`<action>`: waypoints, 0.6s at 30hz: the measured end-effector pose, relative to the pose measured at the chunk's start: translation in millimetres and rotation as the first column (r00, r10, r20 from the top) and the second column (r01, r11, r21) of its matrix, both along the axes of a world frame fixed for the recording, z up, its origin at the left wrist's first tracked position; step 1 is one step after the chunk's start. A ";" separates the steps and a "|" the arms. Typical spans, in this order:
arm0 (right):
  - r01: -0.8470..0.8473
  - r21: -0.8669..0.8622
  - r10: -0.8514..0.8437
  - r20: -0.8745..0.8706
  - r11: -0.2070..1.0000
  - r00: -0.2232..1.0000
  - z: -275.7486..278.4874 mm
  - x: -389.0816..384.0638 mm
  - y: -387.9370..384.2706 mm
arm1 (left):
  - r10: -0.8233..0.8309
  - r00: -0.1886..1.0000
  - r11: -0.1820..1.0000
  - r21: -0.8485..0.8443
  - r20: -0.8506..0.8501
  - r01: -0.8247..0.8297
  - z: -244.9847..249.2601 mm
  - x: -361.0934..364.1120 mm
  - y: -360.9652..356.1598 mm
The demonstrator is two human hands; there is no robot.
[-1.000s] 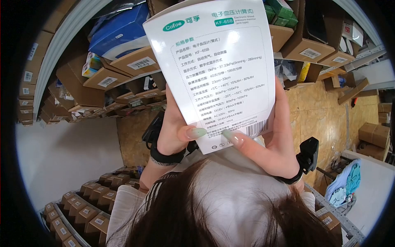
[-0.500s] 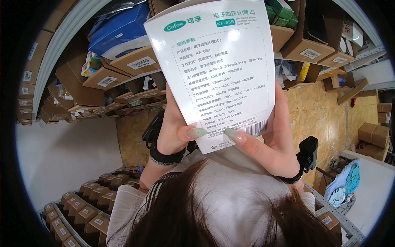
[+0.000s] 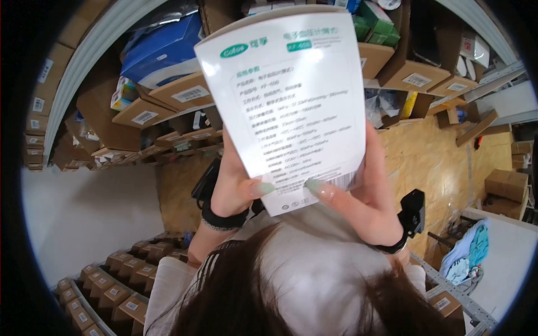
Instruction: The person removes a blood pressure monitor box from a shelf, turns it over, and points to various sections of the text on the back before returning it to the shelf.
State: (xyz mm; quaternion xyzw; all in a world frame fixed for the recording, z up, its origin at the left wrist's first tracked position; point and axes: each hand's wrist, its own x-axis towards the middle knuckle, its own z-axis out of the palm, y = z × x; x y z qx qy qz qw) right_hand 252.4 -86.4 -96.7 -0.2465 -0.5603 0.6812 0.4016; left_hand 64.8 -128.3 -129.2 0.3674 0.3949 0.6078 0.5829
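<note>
A white blood pressure monitor box [image 3: 291, 112] with green lettering and a printed specification panel is held up in front of me, slightly tilted. My left hand [image 3: 235, 179] grips its lower left edge, thumb on the printed face. On the lower right, my right hand [image 3: 367, 196] is wrapped around the side, its thumb lying near the barcode. The fingers behind the box are hidden. Each wrist wears a black strap with a black device on it.
Shelves beyond the box hold open cardboard bins [image 3: 417, 70] with barcode labels, and a large blue package [image 3: 165, 50]. Rows of small labelled bins [image 3: 115, 297] stand at lower left. Cloths [image 3: 471, 252] lie on a white surface at right, near stacked cartons [image 3: 506, 187].
The box has shifted slightly left and down with both hands still on it. Its print is now blurred.
</note>
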 end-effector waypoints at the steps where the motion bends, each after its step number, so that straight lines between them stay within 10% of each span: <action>1: -0.025 0.037 0.024 0.004 0.999 1.000 -1.6 1.5 3.2 | -0.024 1.000 1.000 -0.005 0.006 0.024 -0.1 0.2 1.0; 18: -0.013 0.189 -0.027 0.210 0.982 0.977 -6.0 5.7 0.3 | -0.028 0.998 0.997 0.080 0.055 0.023 -28.2 -10.0 -1.8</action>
